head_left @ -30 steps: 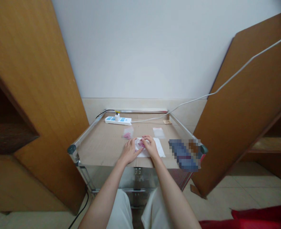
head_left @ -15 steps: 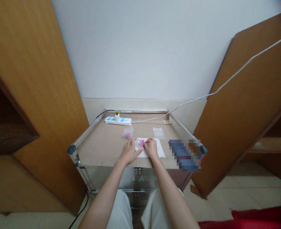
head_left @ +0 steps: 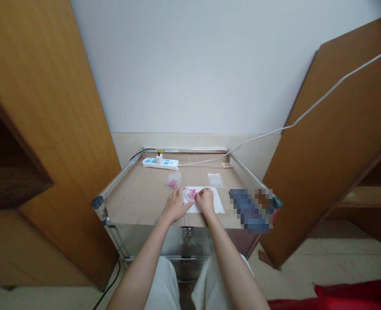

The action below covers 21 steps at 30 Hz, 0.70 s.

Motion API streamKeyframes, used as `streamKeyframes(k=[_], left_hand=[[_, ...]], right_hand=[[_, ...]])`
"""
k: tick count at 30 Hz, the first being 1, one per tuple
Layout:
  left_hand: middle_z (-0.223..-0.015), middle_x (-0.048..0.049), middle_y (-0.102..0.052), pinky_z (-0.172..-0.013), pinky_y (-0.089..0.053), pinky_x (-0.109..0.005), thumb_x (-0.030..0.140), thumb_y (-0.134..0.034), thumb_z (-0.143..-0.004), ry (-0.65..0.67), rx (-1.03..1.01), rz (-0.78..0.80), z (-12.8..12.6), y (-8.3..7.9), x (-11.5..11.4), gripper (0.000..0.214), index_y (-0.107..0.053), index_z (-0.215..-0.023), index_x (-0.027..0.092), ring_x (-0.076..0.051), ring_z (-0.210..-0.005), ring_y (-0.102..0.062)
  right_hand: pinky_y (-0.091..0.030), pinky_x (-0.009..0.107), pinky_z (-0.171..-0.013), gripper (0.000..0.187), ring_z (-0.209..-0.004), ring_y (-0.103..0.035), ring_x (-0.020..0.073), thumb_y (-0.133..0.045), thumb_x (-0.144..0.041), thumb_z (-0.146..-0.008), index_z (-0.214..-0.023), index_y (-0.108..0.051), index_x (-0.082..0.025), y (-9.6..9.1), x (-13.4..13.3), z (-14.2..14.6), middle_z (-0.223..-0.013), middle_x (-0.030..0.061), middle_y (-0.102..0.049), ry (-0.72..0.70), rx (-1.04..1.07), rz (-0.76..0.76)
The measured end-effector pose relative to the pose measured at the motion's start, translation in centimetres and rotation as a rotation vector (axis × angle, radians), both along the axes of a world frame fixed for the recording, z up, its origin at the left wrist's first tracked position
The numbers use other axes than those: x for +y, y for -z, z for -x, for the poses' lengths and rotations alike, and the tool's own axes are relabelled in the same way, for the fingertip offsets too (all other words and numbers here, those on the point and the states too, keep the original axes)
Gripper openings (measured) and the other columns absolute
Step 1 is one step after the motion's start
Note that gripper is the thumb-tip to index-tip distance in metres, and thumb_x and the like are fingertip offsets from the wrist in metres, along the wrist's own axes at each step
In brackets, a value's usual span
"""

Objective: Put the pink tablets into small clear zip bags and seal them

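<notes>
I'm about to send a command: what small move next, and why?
I'd probably ease one of the pink pieces apart with the right hand: it's bunched at their edge, while the left hand lies at the clear plastic beside them.

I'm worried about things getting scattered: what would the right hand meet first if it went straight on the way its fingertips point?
The right hand would likely meet the small pink pieces first, just to its left; whether it already touches them is too small to tell.
</notes>
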<state>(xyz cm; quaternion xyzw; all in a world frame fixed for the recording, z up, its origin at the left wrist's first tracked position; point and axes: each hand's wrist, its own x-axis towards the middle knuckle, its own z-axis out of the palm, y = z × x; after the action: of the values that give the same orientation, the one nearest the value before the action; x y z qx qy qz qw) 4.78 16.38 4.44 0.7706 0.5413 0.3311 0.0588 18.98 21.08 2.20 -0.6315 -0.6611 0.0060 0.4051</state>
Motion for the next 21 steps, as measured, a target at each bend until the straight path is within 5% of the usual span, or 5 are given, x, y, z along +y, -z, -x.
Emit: streamKeyframes(k=[13,21], left_hand=[[-0.114,-0.0109,-0.042,-0.090,-0.030,-0.037,0.047,-0.041,-0.072,0.008,-0.012,0.006,0.1,0.2,0.1,0.054,-0.030,-0.115,0.016,-0.021,-0.107,-0.039],[-0.115,-0.0106,-0.041,-0.091,-0.029,-0.037,0.046,-0.042,-0.073,0.015,-0.009,0.015,0.1,-0.1,-0.1,0.053,-0.030,-0.115,0.017,-0.020,-0.109,-0.038]], right_hand=[[-0.036,0.029,-0.070,0.013,-0.071,-0.049,0.0184,-0.049,-0.024,-0.068,-0.060,-0.052,-0.015,-0.5,-0.2,-0.2,-0.067,0.0070,-0.055,-0.062,0.200,-0.018],[-0.036,0.027,-0.076,0.014,-0.081,-0.051,0.0154,-0.051,-0.030,-0.071,-0.069,-0.056,-0.017,-2.0,-1.2,0.1,-0.079,0.0043,-0.057,-0.405,0.431,-0.110]])
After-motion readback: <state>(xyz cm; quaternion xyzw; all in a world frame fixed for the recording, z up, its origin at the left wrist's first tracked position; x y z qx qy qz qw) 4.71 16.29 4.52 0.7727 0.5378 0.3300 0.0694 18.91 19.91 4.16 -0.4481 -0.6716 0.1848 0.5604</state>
